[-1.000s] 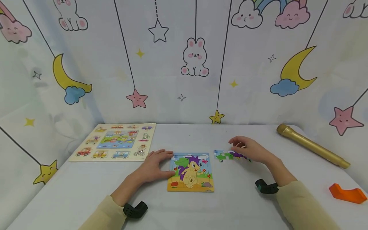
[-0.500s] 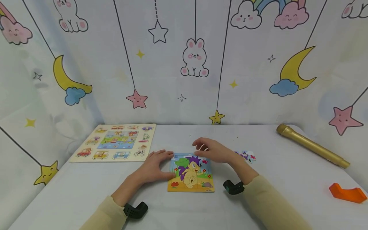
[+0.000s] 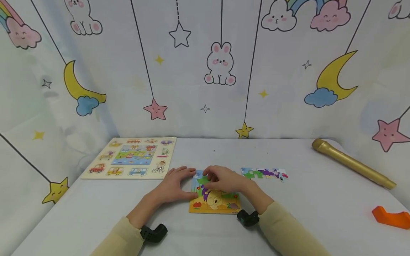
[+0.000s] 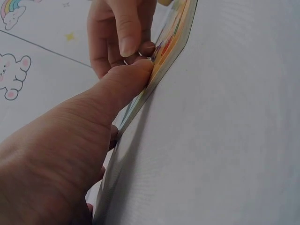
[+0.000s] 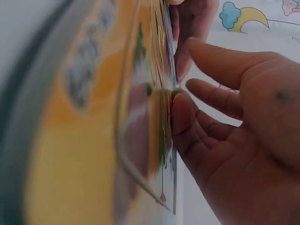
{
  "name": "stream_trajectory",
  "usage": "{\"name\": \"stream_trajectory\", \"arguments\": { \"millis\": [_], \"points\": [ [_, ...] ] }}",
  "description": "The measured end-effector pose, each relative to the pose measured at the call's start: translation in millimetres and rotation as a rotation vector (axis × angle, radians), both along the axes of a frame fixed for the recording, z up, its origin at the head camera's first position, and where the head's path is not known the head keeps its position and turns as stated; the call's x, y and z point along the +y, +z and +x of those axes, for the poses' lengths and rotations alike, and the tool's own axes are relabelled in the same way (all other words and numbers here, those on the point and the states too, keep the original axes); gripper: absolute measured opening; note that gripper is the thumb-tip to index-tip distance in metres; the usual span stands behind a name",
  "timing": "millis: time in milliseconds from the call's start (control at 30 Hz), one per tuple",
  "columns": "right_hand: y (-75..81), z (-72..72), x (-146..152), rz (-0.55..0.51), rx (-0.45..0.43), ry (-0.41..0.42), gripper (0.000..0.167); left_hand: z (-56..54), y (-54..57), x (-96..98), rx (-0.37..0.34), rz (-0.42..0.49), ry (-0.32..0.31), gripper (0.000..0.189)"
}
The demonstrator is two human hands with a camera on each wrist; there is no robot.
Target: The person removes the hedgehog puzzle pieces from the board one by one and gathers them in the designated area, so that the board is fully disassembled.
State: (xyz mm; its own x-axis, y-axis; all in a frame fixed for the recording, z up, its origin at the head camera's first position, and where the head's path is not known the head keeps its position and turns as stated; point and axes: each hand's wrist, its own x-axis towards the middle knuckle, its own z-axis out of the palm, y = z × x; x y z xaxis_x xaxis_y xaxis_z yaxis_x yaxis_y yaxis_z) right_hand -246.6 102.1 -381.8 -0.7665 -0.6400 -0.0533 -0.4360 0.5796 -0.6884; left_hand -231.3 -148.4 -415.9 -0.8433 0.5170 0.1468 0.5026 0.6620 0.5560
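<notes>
A square hedgehog jigsaw puzzle (image 3: 214,205) lies flat in the middle of the white table. My left hand (image 3: 175,185) rests along its left side, the thumb touching the edge and the fingers spread toward the far corner. Over the upper middle of the picture is my right hand (image 3: 224,179), hiding the hedgehog's face. Its fingertips touch the puzzle surface in the right wrist view, with thumb and index finger apart and no piece visible between them. A short strip of joined jigsaw pieces (image 3: 264,173), green, purple and white, lies just right of the puzzle.
A larger vehicle-picture board (image 3: 84,175) lies at the back left. At the back right is a gold microphone-shaped stick (image 3: 353,163), with an orange angled block (image 3: 391,217) nearer the front right. A printed cloth (image 3: 192,124) hangs behind the table.
My right hand has moved left from the strip of pieces, past the puzzle's far right corner, to the middle of the puzzle. The left hand keeps its place at the puzzle's left edge.
</notes>
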Motion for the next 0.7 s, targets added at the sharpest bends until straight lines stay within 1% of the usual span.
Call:
{"name": "stream_trajectory", "arguments": {
  "millis": [133, 333, 567, 700],
  "points": [
    [-1.8, 2.3, -2.7, 0.03, 0.045, 0.013, 0.034, -0.2, 0.8, 0.0, 0.003, 0.0, -0.009, 0.079],
    [0.2, 7.8, -6.3, 0.103, 0.091, -0.002, 0.027, 0.0, 2.6, 0.6, 0.016, -0.002, -0.018, 0.079],
    [5.2, 13.1, -9.3, 0.115, 0.071, -0.014, 0.028, 1.6, 4.9, 0.3, 0.012, -0.009, -0.015, 0.081],
    [5.5, 12.5, -9.5, 0.069, 0.035, -0.034, 0.025, 2.4, 5.5, 0.3, 0.014, -0.015, -0.018, 0.081]
  ]
}}
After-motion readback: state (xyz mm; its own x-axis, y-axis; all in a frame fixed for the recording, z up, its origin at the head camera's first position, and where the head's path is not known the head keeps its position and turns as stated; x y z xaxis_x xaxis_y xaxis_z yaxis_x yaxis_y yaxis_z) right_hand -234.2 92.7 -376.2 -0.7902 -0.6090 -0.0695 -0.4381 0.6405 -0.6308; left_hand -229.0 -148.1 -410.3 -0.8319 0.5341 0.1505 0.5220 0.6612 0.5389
